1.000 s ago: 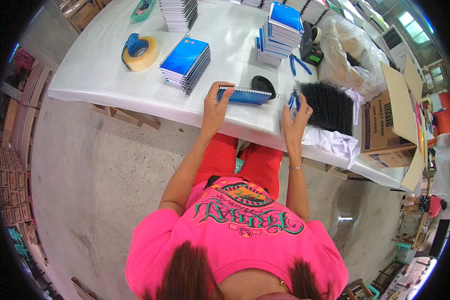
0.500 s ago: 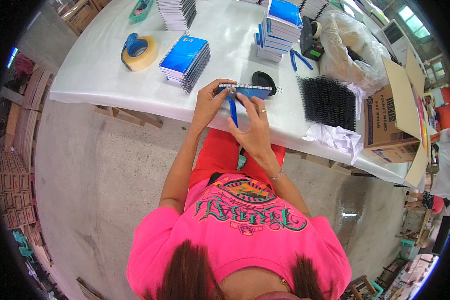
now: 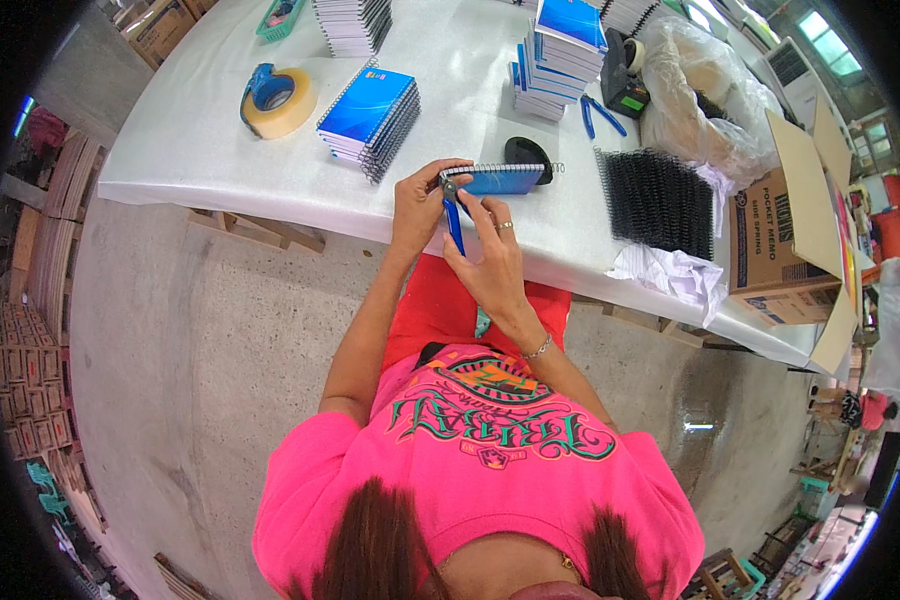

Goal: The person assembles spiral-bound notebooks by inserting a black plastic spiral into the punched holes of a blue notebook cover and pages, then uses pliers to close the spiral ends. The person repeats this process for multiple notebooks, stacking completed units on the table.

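Note:
My left hand (image 3: 420,205) grips a small blue spiral notebook (image 3: 505,183) by its left end, over the table's near edge. The notebook's wire spine faces away from me, and a loose coil tail (image 3: 557,168) sticks out on the right. In my right hand (image 3: 492,258) is a pair of blue-handled pliers (image 3: 454,222). Their jaws touch the spine's left end, beside my left fingers; exactly what they bite on is too small to tell. A black round dish-like object (image 3: 526,152) sits just behind the notebook.
Left of my hands stand a notebook stack (image 3: 368,108) and a tape dispenser (image 3: 275,100). Black wire coils (image 3: 658,205), crumpled paper (image 3: 670,275) and an open carton (image 3: 780,245) lie right. Farther back are another notebook stack (image 3: 558,60), other blue pliers (image 3: 602,117) and a plastic bag (image 3: 705,85).
My right hand and the pliers have shifted slightly left, bringing the jaws to the spine's left end. The notebook has tilted a little, showing more of its blue cover.

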### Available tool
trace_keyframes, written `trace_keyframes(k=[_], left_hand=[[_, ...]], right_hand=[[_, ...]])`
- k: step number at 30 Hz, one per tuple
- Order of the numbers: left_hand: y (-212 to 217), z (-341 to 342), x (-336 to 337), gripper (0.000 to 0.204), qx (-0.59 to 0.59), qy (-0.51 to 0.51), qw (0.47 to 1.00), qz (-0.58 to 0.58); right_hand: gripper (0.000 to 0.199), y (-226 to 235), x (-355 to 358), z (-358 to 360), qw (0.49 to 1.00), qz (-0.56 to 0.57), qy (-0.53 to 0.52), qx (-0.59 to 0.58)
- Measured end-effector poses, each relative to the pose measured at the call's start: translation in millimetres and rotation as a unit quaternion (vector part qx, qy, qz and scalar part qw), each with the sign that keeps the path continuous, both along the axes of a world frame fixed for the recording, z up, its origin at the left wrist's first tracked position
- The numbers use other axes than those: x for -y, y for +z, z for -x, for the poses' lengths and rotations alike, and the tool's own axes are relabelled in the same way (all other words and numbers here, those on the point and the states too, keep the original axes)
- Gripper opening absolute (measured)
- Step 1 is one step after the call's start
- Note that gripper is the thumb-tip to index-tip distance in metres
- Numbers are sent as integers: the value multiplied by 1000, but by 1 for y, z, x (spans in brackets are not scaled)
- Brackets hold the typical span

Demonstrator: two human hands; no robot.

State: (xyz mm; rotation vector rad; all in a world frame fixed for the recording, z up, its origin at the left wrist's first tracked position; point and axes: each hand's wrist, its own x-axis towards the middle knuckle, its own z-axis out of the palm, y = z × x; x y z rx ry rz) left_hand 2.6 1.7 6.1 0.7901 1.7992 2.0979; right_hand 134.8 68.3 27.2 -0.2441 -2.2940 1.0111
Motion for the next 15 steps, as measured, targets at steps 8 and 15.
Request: trace_keyframes(k=[8,15], left_hand=[[5,-15,-4,29,-39,46,998,-4],[24,-13,8,24,2,70,995,77]], right_hand=[[36,33,-33,-4,690,658,285,98],[43,20,-107,-30,970,220,92,54]])
